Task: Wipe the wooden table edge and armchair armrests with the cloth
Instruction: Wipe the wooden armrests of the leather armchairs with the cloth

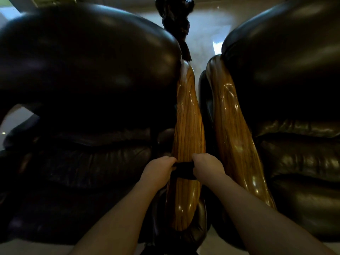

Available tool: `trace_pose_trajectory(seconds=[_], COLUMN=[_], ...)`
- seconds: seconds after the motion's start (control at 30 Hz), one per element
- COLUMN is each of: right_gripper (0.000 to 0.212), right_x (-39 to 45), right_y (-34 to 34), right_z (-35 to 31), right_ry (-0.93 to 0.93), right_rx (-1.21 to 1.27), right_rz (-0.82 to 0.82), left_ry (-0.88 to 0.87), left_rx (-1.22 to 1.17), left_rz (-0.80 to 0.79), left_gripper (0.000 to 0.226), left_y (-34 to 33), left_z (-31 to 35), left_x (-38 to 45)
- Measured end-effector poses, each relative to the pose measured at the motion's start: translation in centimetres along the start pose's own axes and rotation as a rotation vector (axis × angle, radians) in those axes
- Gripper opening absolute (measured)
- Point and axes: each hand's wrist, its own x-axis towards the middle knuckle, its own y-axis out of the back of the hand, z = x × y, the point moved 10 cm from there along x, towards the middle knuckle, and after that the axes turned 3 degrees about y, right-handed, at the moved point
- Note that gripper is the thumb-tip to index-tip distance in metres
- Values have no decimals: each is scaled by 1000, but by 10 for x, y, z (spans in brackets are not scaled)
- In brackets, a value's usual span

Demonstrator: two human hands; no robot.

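A dark cloth [184, 170] is stretched across the glossy wooden armrest [189, 122] of the left black leather armchair [82, 70]. My left hand [158, 171] grips the cloth's left end and my right hand [207, 167] grips its right end, one on each side of the armrest. The cloth lies tight on the wood about two thirds of the way toward me. A second wooden armrest [231, 122] belongs to the right armchair [287, 70] and stands just right of my right hand. No table shows.
A narrow gap separates the two armrests. A dark carved wooden post [176, 21] rises behind the chairs at the top centre. Pale shiny floor [202, 34] shows beyond it and at the bottom edge.
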Motion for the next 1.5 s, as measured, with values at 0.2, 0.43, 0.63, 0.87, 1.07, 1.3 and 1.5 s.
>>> trace_pose_trajectory(seconds=[0.2, 0.43, 0.63, 0.87, 1.07, 1.3, 1.5], right_gripper=[5, 16, 13, 14, 20, 17, 16], right_x=[-24, -42, -50, -51, -52, -52, -67], right_y=[56, 107, 106, 63, 37, 9, -30], right_z=[-41, -105, -189, -321, -416, -519, -612], right_ry=[147, 200, 224, 261, 304, 448, 594], right_rx=[-125, -193, -200, -227, -181, -197, -195], right_rz=[97, 212, 220, 215, 195, 161, 59], left_ry=[3, 8, 4, 45, 197, 427, 594], left_rx=[57, 70, 24, 37, 4, -86, -118], left_rz=[135, 202, 231, 252, 266, 385, 443], left_gripper=[26, 22, 19, 20, 20, 18, 19], left_y=[73, 147, 184, 228, 263, 287, 289], left_z=[16, -8, -73, -184, -268, -346, -414], left_x=[-20, -57, -101, -169, -230, -315, -396])
